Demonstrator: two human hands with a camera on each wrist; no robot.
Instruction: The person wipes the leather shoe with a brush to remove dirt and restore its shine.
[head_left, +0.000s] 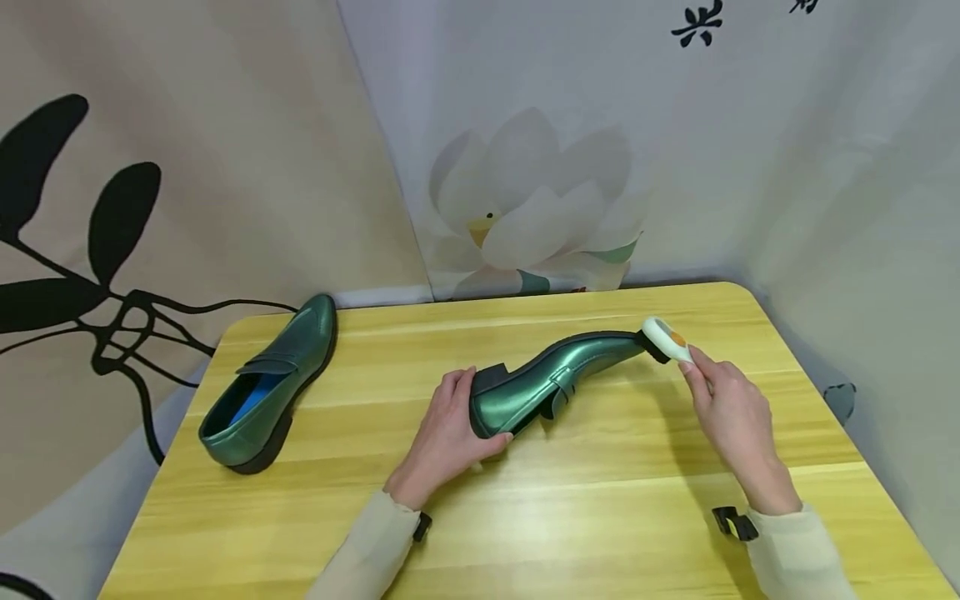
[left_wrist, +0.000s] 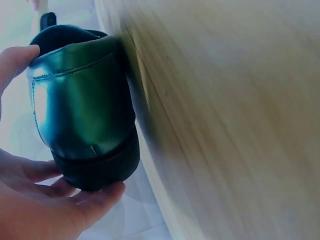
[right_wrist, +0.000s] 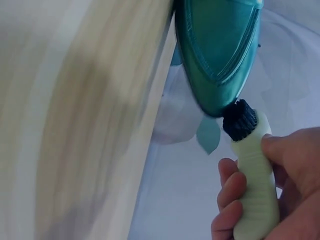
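Observation:
A shiny green loafer [head_left: 525,397] lies tilted on its side above the table, its dark sole turned away toward the back. My left hand [head_left: 453,433] grips it at the heel; in the left wrist view the thumb lies at the shoe's opening and the fingers [left_wrist: 102,200] are under the black heel. My right hand [head_left: 735,417] holds a shoe brush [head_left: 665,339] by its pale handle [right_wrist: 257,195]. The brush's black bristles [right_wrist: 240,120] touch the tip of the loafer's toe.
A second green loafer [head_left: 273,392] with a blue insole stands upright at the left of the wooden table [head_left: 600,517]. Behind the table hangs a pale curtain [head_left: 562,83] printed with a flower. Each wrist wears a black strap.

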